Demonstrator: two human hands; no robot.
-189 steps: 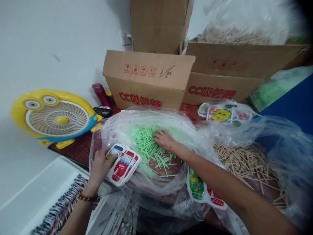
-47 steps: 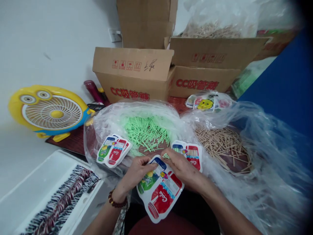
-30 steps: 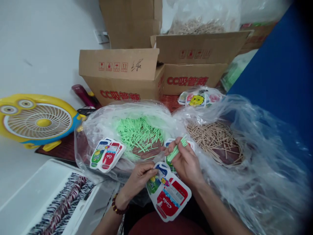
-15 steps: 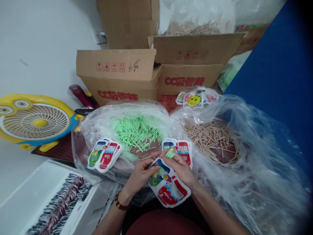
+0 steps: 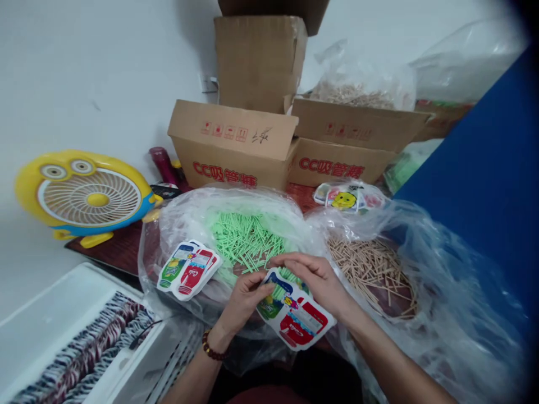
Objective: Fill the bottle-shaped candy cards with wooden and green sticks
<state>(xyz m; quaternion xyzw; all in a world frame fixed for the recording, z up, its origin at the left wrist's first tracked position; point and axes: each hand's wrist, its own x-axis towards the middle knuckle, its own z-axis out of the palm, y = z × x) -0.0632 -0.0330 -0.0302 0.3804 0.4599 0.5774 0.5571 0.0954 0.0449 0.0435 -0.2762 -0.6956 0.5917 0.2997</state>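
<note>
My left hand (image 5: pixel 244 294) pinches the top edge of a bottle-shaped printed pouch (image 5: pixel 297 320), green on its left half and red on its right. My right hand (image 5: pixel 316 279) is closed over the pouch's opening on a small bunch of green sticks (image 5: pixel 281 288) that reach into the green half. Just behind my hands lies a heap of green sticks (image 5: pixel 244 240) in an open clear plastic bag. A stack of the same pouches (image 5: pixel 188 269) rests on that bag to the left.
A clear bag of tan sticks (image 5: pixel 373 269) lies to the right, with smiley-print pouches (image 5: pixel 346 197) behind it. Cardboard boxes (image 5: pixel 236 147) line the back wall. A yellow fan (image 5: pixel 86 196) stands at left, a white tray of striped items (image 5: pixel 84 350) at front left, a blue panel (image 5: pixel 484 168) at right.
My right hand took green sticks from the heap, then brought them to the pouch. Half a second ago the sticks were at the opening; now they sit deeper in the green half.
</note>
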